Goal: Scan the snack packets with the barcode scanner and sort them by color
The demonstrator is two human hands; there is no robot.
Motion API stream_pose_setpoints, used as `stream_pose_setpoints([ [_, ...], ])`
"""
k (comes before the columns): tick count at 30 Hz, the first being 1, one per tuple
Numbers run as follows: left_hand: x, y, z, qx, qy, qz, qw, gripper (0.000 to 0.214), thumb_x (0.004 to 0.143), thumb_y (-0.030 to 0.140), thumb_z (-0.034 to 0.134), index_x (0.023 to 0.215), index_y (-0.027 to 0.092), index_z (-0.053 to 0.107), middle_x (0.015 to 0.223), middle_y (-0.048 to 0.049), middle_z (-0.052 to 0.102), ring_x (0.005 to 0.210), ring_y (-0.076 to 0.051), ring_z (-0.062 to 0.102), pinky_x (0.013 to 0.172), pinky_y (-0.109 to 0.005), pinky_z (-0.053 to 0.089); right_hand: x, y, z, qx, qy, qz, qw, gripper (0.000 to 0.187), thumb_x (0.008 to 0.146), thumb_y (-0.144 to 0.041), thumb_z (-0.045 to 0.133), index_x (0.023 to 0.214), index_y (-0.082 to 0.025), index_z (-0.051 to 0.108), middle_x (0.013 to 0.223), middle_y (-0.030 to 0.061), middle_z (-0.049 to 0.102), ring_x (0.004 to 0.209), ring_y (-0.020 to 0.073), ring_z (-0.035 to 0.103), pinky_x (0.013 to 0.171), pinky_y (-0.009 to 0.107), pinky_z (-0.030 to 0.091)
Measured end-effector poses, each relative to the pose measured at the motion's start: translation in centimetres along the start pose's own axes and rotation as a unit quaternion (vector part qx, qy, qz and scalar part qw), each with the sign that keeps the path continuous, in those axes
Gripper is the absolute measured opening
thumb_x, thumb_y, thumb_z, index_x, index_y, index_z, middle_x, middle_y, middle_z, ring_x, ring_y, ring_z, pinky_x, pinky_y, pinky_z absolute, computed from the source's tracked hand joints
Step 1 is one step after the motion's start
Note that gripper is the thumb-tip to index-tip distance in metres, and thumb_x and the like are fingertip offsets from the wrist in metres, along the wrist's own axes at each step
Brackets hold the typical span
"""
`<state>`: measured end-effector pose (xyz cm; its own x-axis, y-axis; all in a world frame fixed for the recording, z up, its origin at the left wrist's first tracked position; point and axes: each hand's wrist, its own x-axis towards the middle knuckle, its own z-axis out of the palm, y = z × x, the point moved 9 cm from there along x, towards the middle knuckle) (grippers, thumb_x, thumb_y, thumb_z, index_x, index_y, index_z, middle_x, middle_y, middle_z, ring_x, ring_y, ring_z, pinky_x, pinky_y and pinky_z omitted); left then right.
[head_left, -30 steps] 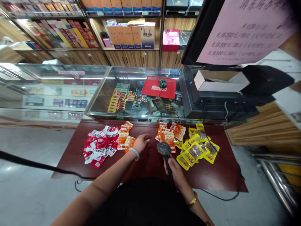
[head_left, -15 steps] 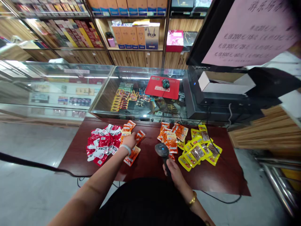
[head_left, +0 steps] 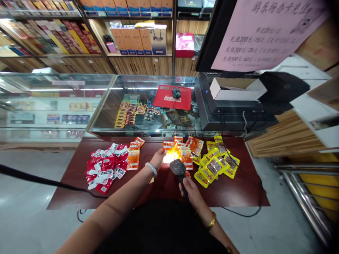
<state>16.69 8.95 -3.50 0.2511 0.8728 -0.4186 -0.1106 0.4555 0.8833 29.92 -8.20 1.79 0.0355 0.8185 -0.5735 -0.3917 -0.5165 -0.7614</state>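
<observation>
My right hand is wrapped round the handle of a black barcode scanner. The scanner's bright light falls on an orange snack packet, which my left hand pinches by its left edge in front of the scanner head. Glare washes out most of that packet. Behind and to the right lie more orange packets in a loose pile. A smaller group of orange packets is left of my left hand. Part of one more packet shows beneath my left wrist.
Red and white packets are heaped on the left of the dark red table; yellow packets lie at right. Behind stands a glass display case with a red mouse pad. A black cable hangs over the right side.
My left hand has moved right from the left orange group, carrying an orange packet to the scanner. The scanner's light has come on. The view has shifted a little to the right.
</observation>
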Motion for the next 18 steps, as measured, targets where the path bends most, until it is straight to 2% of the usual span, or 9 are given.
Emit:
stream_pose_setpoints([
  [4,0.5,-0.3,1.5,-0.013,-0.004,-0.024,1.0,0.051,0.065,0.049,0.074,0.098,0.011,0.066,0.093,-0.009,0.072,0.084,-0.02,0.065,0.085,-0.035,0.047,-0.1,0.3,-0.7,0.013,0.013,0.002,1.0,0.052,0.068,-0.07,0.066,0.081,-0.021,0.052,0.056,-0.0046,0.051,0.045,0.0093,0.042,0.045,0.022,0.032],
  [8,0.9,-0.5,5.2,-0.049,-0.092,-0.067,0.992,0.062,0.064,0.055,0.075,0.106,0.012,0.064,0.099,-0.0118,0.072,0.087,-0.022,0.067,0.086,-0.037,0.048,0.2,1.0,-1.4,0.02,0.024,0.007,0.999,0.054,0.066,-0.071,0.066,0.078,-0.021,0.051,0.055,-0.0053,0.05,0.043,0.0087,0.04,0.044,0.022,0.031],
  [10,1.0,0.0,5.3,-0.008,-0.107,-0.05,0.993,0.062,0.067,0.053,0.073,0.112,0.012,0.062,0.106,-0.0125,0.07,0.095,-0.023,0.065,0.089,-0.037,0.047,0.4,1.2,-1.6,0.024,0.026,0.009,0.999,0.053,0.067,-0.07,0.066,0.079,-0.02,0.052,0.056,-0.0049,0.051,0.044,0.0085,0.04,0.044,0.022,0.031],
  [12,0.9,0.5,2.9,0.088,-0.054,-0.022,0.994,0.057,0.071,0.048,0.072,0.114,0.014,0.062,0.112,-0.0123,0.068,0.102,-0.022,0.063,0.093,-0.036,0.046,0.5,1.3,-1.5,0.023,0.025,0.012,0.999,0.053,0.068,-0.069,0.066,0.08,-0.02,0.053,0.057,-0.0044,0.052,0.045,0.0088,0.041,0.044,0.022,0.031],
  [14,-0.1,0.7,-1.4,0.221,0.029,-0.012,0.975,0.047,0.074,0.042,0.069,0.112,0.014,0.061,0.114,-0.0123,0.067,0.104,-0.022,0.061,0.095,-0.035,0.045,0.6,1.2,-1.4,0.016,0.022,0.012,1.0,0.052,0.068,-0.069,0.066,0.077,-0.02,0.053,0.057,-0.004,0.052,0.046,0.0092,0.042,0.045,0.022,0.032],
  [16,-2.4,0.5,-5.8,0.373,0.08,-0.028,0.924,0.041,0.077,0.036,0.066,0.112,0.016,0.061,0.112,-0.0119,0.066,0.102,-0.022,0.062,0.094,-0.035,0.044,0.6,1.0,-1.0,0.004,0.017,0.011,1.0,0.051,0.069,-0.069,0.065,0.074,-0.02,0.052,0.056,-0.0036,0.052,0.046,0.0095,0.043,0.045,0.022,0.033],
  [18,-5.3,0.4,-9.2,0.537,0.101,-0.035,0.837,0.044,0.075,0.035,0.067,0.115,0.017,0.059,0.116,-0.012,0.063,0.108,-0.024,0.058,0.096,-0.038,0.041,0.6,0.8,-0.6,-0.009,0.007,0.012,1.0,0.051,0.07,-0.07,0.064,0.072,-0.02,0.053,0.056,-0.0034,0.052,0.045,0.0098,0.043,0.045,0.023,0.033],
])
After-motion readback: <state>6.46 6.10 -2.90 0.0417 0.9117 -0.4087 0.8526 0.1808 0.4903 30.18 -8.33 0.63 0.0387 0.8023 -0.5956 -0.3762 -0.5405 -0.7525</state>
